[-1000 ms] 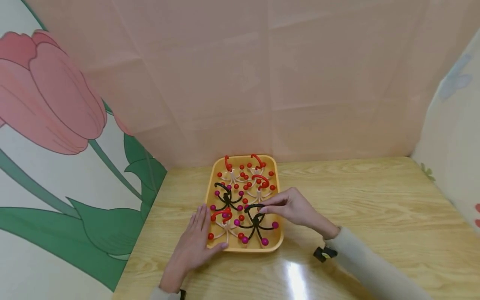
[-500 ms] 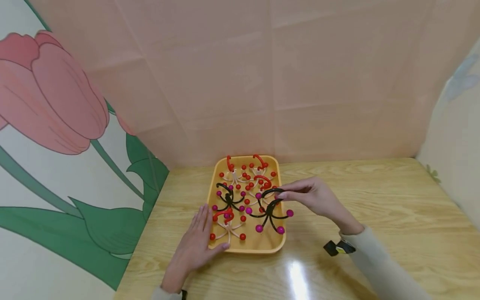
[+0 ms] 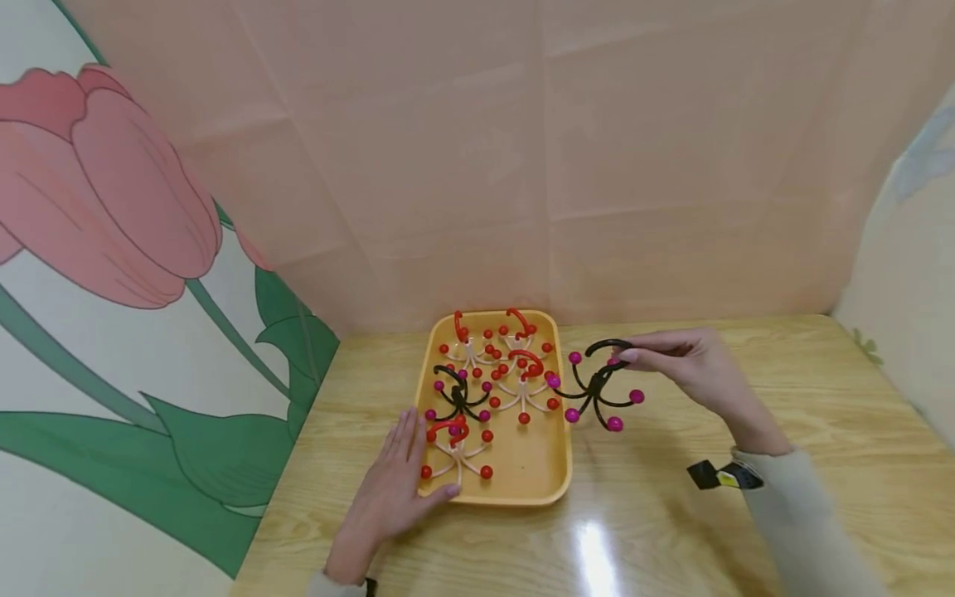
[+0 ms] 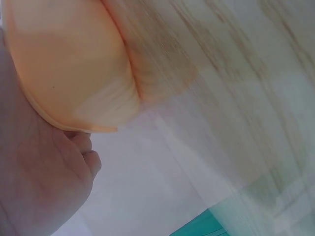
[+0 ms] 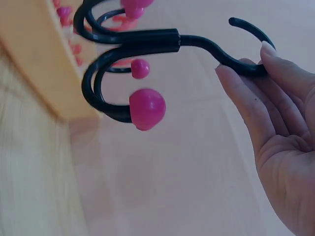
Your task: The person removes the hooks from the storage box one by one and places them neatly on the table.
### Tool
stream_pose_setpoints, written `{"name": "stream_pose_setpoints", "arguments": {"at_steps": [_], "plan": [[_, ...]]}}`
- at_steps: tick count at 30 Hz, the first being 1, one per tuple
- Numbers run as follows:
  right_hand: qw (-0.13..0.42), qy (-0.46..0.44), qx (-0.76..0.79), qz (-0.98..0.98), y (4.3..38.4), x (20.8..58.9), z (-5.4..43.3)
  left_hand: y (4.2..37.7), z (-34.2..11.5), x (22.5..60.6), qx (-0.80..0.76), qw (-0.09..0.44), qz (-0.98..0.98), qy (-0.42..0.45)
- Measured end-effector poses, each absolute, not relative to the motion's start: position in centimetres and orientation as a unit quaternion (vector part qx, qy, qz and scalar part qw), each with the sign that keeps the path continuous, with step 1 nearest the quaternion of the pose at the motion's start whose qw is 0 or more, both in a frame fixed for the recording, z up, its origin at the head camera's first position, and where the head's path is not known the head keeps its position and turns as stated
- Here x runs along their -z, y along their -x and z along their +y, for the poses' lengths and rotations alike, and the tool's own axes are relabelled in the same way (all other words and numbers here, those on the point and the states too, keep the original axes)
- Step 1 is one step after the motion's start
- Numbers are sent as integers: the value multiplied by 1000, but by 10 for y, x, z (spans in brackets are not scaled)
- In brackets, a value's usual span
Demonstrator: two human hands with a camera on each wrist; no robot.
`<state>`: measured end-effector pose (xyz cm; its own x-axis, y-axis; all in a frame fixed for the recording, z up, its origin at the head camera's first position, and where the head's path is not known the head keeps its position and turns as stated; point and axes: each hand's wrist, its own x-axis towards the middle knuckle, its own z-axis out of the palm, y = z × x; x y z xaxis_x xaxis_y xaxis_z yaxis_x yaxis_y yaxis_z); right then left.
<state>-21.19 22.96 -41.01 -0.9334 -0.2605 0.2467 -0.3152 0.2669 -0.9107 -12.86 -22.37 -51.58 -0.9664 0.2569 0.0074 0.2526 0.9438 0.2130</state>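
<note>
My right hand (image 3: pixel 694 369) pinches the hooked handle of a black head massager (image 3: pixel 597 385) with magenta ball tips. It hangs in the air over the right rim of a yellow tray (image 3: pixel 522 501), its curved arms pointing down and outward. In the right wrist view, thumb and fingertips close on the bent handle of the massager (image 5: pixel 152 42). My left hand (image 3: pixel 391 481) lies along the tray's left side, fingers straight, thumb at the front rim. Inside the tray stand another black massager (image 3: pixel 458 400) and several white ones with red handles and red balls, such as the front white massager (image 3: pixel 458 454).
The tray stands on a wooden table (image 3: pixel 709 414). A pinkish cloth backdrop (image 3: pixel 545 166) rises right behind the tray. At the left is a panel with a printed tulip (image 3: pixel 142 191), and a pale panel (image 3: pixel 918 249) stands at the right.
My right hand has lifted the black massager from the tray's front right and carried it up and right, past the rim. The left hand stays at the tray.
</note>
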Motion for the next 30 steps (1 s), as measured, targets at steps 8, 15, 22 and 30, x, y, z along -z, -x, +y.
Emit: {"name": "stream_pose_setpoints", "arguments": {"at_steps": [8, 15, 22, 30], "plan": [[32, -124, -559, -819, 232, 429, 258, 127, -224, 516, -107, 12, 986, -125], [13, -93, -522, -848, 252, 437, 270, 129, -222, 515, -111, 24, 986, -122], [-6, -80, -499, -863, 271, 445, 272, 132, -221, 513, -113, 29, 986, -121], [-15, -65, -530, -845, 287, 458, 271, 131, -223, 514, -115, 32, 985, -122]]}}
